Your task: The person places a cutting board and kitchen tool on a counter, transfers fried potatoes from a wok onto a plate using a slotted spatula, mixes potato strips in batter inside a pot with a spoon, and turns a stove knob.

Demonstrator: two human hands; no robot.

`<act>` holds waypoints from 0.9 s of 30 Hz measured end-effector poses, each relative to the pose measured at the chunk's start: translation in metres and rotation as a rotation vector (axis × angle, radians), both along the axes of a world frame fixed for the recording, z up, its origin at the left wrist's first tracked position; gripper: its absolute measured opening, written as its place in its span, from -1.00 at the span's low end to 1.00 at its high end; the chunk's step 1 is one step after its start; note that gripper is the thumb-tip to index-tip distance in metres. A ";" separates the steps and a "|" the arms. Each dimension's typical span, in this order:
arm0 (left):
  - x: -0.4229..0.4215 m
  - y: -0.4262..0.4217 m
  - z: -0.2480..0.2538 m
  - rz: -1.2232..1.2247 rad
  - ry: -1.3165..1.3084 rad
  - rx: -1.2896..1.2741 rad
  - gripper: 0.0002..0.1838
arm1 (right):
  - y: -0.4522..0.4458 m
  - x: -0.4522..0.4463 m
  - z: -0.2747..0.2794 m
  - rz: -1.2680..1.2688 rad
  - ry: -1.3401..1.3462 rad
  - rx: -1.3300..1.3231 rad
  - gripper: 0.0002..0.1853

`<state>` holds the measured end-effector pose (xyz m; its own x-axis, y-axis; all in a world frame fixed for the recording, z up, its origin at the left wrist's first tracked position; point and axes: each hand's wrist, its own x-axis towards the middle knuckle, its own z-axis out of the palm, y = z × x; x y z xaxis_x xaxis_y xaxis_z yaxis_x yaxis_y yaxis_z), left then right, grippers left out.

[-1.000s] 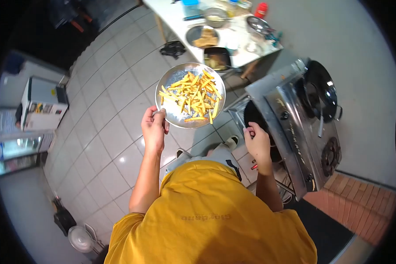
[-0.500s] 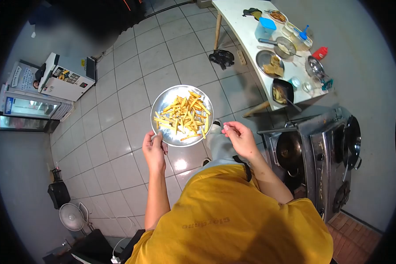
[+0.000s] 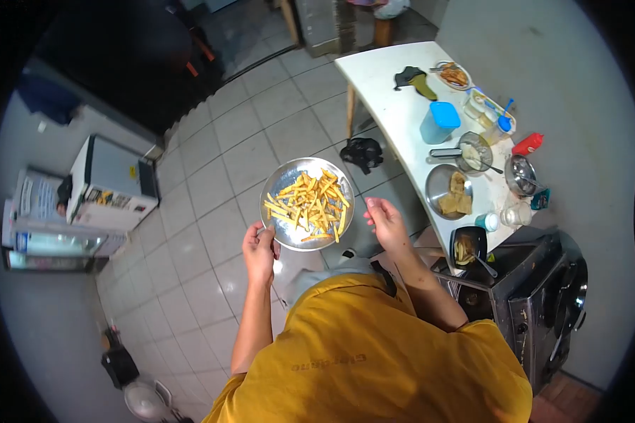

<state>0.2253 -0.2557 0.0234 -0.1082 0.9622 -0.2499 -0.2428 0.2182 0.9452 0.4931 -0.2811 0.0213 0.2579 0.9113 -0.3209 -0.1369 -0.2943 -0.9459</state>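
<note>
A round metal plate (image 3: 288, 235) piled with french fries (image 3: 312, 199) is held level in front of me, above the tiled floor. My left hand (image 3: 259, 252) grips its near left rim, thumb on top and fingers underneath. To the right of the plate, apart from it, my right hand (image 3: 388, 229) is raised with thumb and fingers curled together. Whether anything small sits between those fingertips is not visible.
A white table (image 3: 374, 74) at the right bears a blue-lidded container (image 3: 441, 123), a saucepan (image 3: 475, 151), a plate of flat pastry (image 3: 455, 194) and a black bowl (image 3: 468, 247). Nearer me stands a stove (image 3: 525, 310). A white fridge (image 3: 113, 183) stands far left; a black bag (image 3: 362, 153) lies on the floor.
My view has tilted and shifted, so the table and the stove appear lower. The plate sits slightly right and lower in view, still in my left hand. My right hand stays beside it.
</note>
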 end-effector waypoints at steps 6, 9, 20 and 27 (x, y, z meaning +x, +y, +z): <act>0.086 0.171 0.005 -0.246 0.010 -0.022 -0.82 | 0.058 0.079 0.018 -0.257 -0.068 -0.005 -0.64; 0.136 0.266 -0.016 -0.396 0.064 -0.047 -0.82 | 0.080 0.107 -0.005 -0.378 -0.140 0.041 -0.67; 0.326 0.509 -0.137 -1.004 0.329 -0.175 -0.81 | 0.144 0.092 -0.006 -1.141 0.087 -0.395 -0.66; 0.381 0.551 -0.202 -1.137 0.458 -0.129 -0.78 | 0.181 0.059 -0.007 -1.349 0.157 -0.434 -0.63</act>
<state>0.6067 0.2950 -0.1783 0.6716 0.5376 -0.5099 0.4946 0.1871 0.8487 0.5526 -0.0999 0.0147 0.7707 -0.1756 -0.6126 -0.6340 -0.1145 -0.7648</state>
